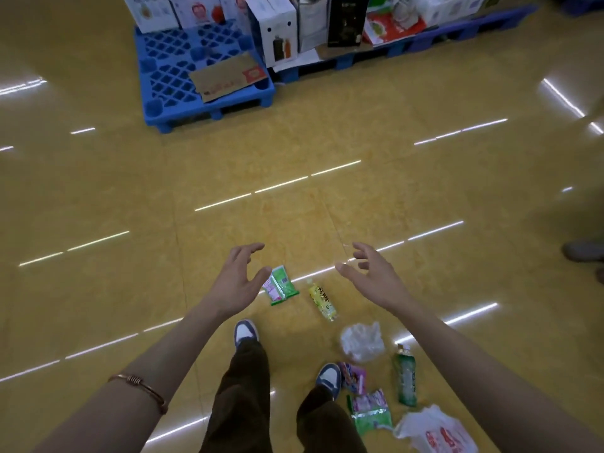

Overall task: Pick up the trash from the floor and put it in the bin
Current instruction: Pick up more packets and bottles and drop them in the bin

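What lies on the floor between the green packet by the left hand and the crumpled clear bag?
A yellow-labelled bottle lies there on its side, touching neither; the head view shows it.

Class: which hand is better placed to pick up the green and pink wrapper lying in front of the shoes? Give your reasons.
Left. The left hand hovers open with its thumb right by the green and pink wrapper. The right hand, also open, hangs beyond the yellow bottle.

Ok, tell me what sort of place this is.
Probably a shop or stockroom floor: cartons of packaged goods stand on blue plastic pallets, and the glossy yellow floor shows long strip-light reflections.
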`<state>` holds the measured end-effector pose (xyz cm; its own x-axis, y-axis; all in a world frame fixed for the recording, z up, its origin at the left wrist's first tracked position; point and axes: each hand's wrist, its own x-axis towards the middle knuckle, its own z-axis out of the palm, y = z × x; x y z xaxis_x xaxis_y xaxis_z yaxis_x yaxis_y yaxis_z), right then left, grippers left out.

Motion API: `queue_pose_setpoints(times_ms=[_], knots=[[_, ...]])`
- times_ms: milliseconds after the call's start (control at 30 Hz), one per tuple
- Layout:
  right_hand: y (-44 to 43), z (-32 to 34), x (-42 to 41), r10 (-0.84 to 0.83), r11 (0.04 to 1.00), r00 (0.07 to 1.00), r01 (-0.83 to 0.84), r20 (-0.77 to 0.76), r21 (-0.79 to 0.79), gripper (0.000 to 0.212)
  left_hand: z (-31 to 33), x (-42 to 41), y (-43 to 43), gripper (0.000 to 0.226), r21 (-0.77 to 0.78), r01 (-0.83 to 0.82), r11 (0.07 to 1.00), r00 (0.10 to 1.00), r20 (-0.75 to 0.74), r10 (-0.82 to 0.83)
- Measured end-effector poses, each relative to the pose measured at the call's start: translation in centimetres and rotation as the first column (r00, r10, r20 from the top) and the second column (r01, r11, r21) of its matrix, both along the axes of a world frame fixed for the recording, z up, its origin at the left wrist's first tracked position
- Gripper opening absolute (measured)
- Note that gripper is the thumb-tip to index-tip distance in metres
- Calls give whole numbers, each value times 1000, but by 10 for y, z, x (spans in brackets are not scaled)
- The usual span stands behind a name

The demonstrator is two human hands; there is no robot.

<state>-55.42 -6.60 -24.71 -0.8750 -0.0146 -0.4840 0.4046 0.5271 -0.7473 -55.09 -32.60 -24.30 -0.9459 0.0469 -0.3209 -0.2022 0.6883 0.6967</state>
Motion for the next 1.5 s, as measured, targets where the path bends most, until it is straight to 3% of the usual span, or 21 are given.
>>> queue_pose_setpoints(times_ms=[233,400,633,800,933,1100,1233,1367,1433,1500], knots=[[-14,-61,-36,-132,989,991,131,20,64,73,-69,-69,-13,58,31,147,989,989,-20,-147],[-25,-124,-64,-178,981,984,175,26,88,74,-139,-118,-26,58,-31,283,959,959,-27,-284],[-31,-265,-70,-199,976,976,190,86,105,72,-291,-136,-28,62,-121,490,863,871,84,-483],[-32,-367,-66,-183,979,977,172,109,106,77,-389,-143,-12,66,-230,541,809,841,137,-523],[-27,-448,-61,-122,985,980,100,156,140,82,-463,-145,-7,79,-369,661,653,746,235,-623],[-19,-543,-62,-19,971,976,-34,217,238,92,-562,-157,-13,111,-541,796,271,533,415,-738],[-21,-604,-65,4,958,971,-73,237,279,97,-629,-160,-18,128,-597,797,86,446,487,-750],[-26,-647,-69,62,930,963,-151,261,336,110,-671,-160,-21,134,-604,795,-58,348,532,-772],[-28,-662,-71,90,911,952,-198,293,361,116,-683,-163,-24,134,-625,757,-192,274,570,-774],[-29,-676,-71,123,879,938,-254,323,404,117,-690,-167,-27,118,-647,691,-322,186,590,-786]])
